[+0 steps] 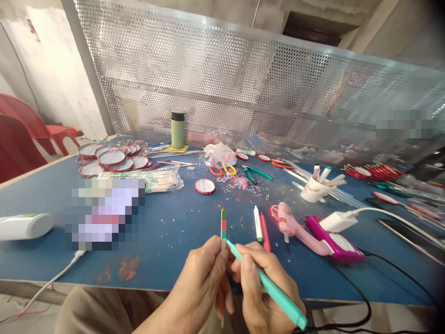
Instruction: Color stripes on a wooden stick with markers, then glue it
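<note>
My left hand (205,269) pinches a flat wooden craft stick (223,222) upright near the table's front edge. The stick's upper part carries green, red and green bands. In my right hand (266,273) is a teal marker (278,293), held like a pen, its tip at the stick just above my left fingers. Whether the tip presses on the wood I cannot tell. The stick's lower part is mostly hidden by my fingers. Just beyond my right hand lie a white marker (257,223) and a red marker (265,232).
Right of me are a pink glue gun (295,227), a magenta power block (332,241) with cables, and a cup (314,190) of pens. Ahead lie pliers (257,174) and a red-rimmed disc (205,186). A disc pile (111,157) and bagged sticks (156,180) sit left.
</note>
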The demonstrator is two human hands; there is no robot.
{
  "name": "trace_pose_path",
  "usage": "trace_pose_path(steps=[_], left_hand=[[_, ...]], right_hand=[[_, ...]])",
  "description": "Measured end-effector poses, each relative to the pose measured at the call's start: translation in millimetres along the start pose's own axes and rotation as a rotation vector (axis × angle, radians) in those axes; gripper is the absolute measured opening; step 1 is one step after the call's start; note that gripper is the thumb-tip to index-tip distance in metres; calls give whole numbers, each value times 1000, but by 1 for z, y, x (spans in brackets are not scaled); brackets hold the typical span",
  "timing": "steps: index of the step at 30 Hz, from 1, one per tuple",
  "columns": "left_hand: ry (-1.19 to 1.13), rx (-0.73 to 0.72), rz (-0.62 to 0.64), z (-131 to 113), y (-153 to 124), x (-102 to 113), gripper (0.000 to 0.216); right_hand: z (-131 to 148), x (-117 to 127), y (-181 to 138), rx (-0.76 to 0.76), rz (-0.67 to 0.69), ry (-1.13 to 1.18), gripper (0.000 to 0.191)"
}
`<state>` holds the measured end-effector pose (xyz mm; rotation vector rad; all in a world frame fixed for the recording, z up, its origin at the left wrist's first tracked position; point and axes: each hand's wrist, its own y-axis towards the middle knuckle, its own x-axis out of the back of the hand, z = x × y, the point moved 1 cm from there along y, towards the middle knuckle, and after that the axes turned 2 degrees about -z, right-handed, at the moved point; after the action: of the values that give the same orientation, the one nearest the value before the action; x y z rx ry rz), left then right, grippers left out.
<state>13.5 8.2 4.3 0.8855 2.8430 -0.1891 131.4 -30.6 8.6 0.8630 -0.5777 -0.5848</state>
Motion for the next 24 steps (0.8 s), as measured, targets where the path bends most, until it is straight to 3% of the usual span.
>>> trace_pose_path(steps=[17,24], left_hand=[[12,-23,-4,-1,-1,-1,45],[-35,-8,3,1,-1,-1,44]], right_hand=[[0,0,-1,-1,-12,-13,18],[-1,-3,-2,-43,-92,84,18]])
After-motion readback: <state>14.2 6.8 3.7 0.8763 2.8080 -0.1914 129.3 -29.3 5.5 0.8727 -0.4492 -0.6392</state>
